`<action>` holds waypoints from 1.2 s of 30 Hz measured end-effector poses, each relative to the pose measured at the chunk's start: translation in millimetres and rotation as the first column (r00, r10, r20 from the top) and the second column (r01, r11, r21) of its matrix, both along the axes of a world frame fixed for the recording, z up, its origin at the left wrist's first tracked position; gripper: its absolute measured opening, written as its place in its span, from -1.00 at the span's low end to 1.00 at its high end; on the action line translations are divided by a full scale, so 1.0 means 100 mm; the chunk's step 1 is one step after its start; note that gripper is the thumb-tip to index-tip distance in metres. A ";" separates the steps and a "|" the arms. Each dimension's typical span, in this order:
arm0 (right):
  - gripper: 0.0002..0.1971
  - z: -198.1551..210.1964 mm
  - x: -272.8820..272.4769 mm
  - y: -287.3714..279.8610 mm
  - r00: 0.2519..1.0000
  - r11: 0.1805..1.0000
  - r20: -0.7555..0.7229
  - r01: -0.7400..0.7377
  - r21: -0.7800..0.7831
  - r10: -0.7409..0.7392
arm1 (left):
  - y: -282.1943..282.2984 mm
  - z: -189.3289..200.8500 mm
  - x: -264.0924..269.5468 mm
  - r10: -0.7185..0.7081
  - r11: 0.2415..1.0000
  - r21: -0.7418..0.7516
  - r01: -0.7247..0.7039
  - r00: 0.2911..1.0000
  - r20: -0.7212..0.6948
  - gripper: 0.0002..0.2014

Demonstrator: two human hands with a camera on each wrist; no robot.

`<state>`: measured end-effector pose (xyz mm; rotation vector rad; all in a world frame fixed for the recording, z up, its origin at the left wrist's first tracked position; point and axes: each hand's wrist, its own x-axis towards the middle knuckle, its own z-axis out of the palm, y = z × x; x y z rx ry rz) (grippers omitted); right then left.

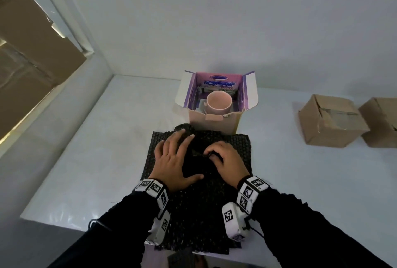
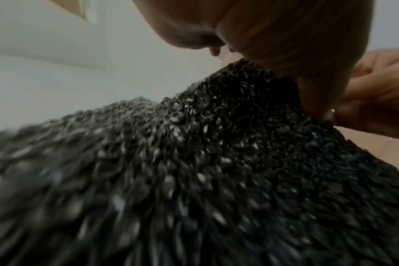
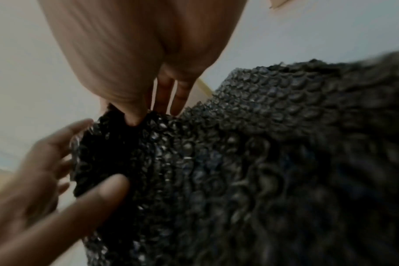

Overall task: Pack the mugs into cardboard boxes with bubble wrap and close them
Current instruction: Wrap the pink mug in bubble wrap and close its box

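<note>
A sheet of black bubble wrap (image 1: 197, 203) lies on the white table (image 1: 86, 160) in front of me, bunched into a bulge at its far end; what it covers is hidden. My left hand (image 1: 178, 151) lies spread and flat on that bulge, pressing it down. My right hand (image 1: 214, 154) has curled fingers that pinch a fold of the wrap (image 3: 262, 162) beside the left hand (image 3: 57, 180). Behind the wrap stands an open cardboard box (image 1: 214, 121) with a purple printed lining, and a pink mug (image 1: 219, 101) sits upright inside it, unwrapped.
Two closed brown cardboard boxes (image 1: 330, 120) (image 1: 382, 121) stand at the right of the table. White walls enclose the table at the back and left. Large brown cardboard (image 1: 32, 42) leans beyond the left wall. The table edge runs just under my wrists.
</note>
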<state>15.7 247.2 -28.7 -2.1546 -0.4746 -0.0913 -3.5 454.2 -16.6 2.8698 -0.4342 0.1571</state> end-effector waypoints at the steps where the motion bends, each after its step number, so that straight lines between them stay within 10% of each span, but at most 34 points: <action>1: -0.74 0.07 0.04 0.00 0.999 0.999 -0.042 -0.015 0.048 0.017 | 0.01 0.03 0.06 -0.060 0.998 -0.003 0.060 0.998 0.004 -0.07; 5: -0.79 0.32 0.13 0.00 0.989 0.991 -0.140 0.070 0.118 -0.053 | -0.01 0.12 0.31 -0.148 0.989 0.034 0.146 0.986 0.072 -0.62; 9: -0.38 0.40 0.16 -0.12 0.913 0.999 -0.407 0.018 0.045 0.002 | -0.12 0.34 0.39 -0.033 0.964 -0.266 0.028 0.999 -0.015 -0.63; 14: -0.77 0.53 0.24 -0.19 0.894 0.982 -0.410 0.188 -0.023 -0.181 | -0.21 0.63 0.44 0.101 0.830 -0.551 -0.090 0.995 -0.011 -0.62; 18: -0.62 0.68 0.30 -0.14 0.895 0.907 -0.314 0.383 0.177 -0.317 | -0.26 0.73 0.58 0.072 0.678 -0.711 -0.185 0.980 -0.186 -0.73; 21: -0.90 0.77 0.29 -0.01 0.924 0.894 -0.278 0.341 0.291 -0.263 | -0.38 0.86 0.60 0.019 0.369 -0.870 -0.327 0.939 -0.344 -0.89; 24: -0.45 0.80 0.24 0.06 0.943 0.923 -0.274 0.265 0.278 -0.188 | -0.47 1.02 0.55 -0.135 0.104 -0.908 -0.406 0.899 -0.417 -0.89; 32: -0.68 0.94 0.31 -0.10 0.981 0.976 -0.117 0.173 0.136 -0.157 | -0.37 0.89 0.62 0.048 0.550 -0.823 -0.144 0.989 -0.141 -0.66; 36: -0.59 0.99 0.46 -0.23 0.987 0.999 -0.158 0.012 -0.034 -0.017 | -0.25 0.88 0.74 -0.246 0.774 -0.594 0.217 0.969 0.033 -0.26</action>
